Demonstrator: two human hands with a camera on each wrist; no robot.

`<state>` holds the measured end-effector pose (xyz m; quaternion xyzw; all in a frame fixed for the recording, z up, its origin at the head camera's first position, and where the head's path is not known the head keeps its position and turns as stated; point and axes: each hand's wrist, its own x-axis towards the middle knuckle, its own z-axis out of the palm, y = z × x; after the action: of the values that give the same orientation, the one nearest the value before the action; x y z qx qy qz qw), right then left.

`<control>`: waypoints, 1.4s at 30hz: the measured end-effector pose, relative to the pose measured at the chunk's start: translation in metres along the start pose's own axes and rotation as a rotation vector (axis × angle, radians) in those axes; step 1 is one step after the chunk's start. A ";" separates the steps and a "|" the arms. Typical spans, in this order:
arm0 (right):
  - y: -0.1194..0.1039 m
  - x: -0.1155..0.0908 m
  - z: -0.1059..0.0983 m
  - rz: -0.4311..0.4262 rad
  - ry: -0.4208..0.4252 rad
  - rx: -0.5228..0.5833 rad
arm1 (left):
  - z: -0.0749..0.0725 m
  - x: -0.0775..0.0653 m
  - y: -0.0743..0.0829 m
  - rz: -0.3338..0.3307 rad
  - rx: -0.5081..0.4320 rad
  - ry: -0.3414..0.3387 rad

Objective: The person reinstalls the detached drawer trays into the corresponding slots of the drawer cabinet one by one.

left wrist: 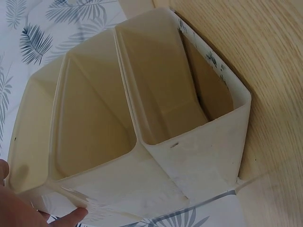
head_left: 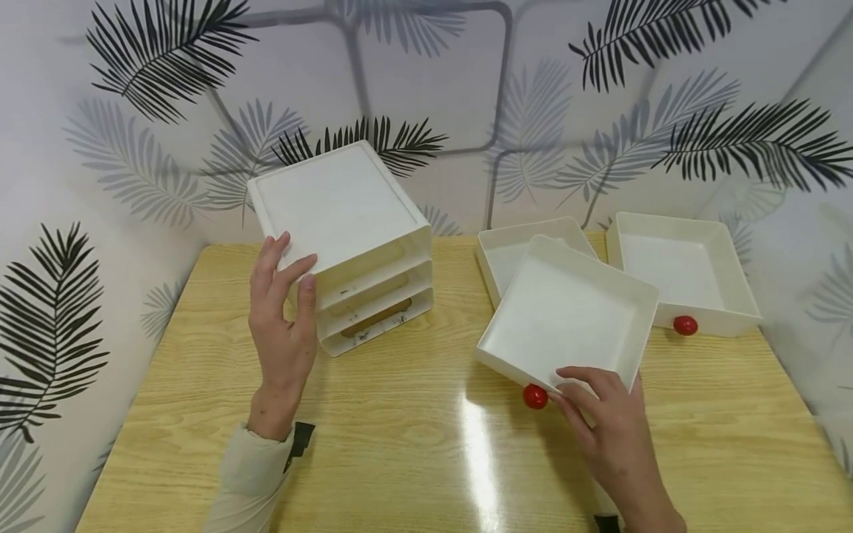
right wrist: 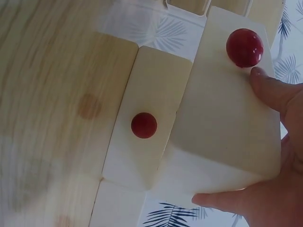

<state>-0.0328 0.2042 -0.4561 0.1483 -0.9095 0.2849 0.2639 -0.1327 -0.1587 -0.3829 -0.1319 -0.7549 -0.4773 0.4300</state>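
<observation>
On the left stands a white drawer cabinet [head_left: 340,203] with three open slots stacked facing front. My left hand [head_left: 283,326] rests at its left front top edge, fingers spread and fairly straight. The left wrist view shows the hollow slots of the cabinet [left wrist: 170,175] with the fingertips [left wrist: 73,217] by its side wall. My right hand [head_left: 609,422] grips a white drawer [head_left: 566,311] at its front right corner, holding it tilted. In the right wrist view, the thumb [right wrist: 270,90] presses its front beside the red knob [right wrist: 245,48] and another finger lies along the side.
A second white drawer [head_left: 500,255] lies behind the held one, partly covered by it. To the right, a third drawer [head_left: 686,270] with a red knob [head_left: 685,326] sits near the table's right edge. A leaf-patterned wall covering [head_left: 426,81] rises behind the wooden table [head_left: 413,444].
</observation>
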 end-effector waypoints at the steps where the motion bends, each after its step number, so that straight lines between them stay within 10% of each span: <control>1: 0.000 0.000 0.001 -0.008 -0.008 0.003 | 0.000 0.000 0.000 0.001 -0.004 0.001; 42: -0.028 -0.001 0.025 -0.341 -0.134 0.131 | -0.001 0.003 0.005 0.010 0.035 -0.025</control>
<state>-0.0300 0.1669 -0.4615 0.3359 -0.8661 0.2842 0.2371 -0.1306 -0.1580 -0.3779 -0.1339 -0.7679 -0.4601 0.4251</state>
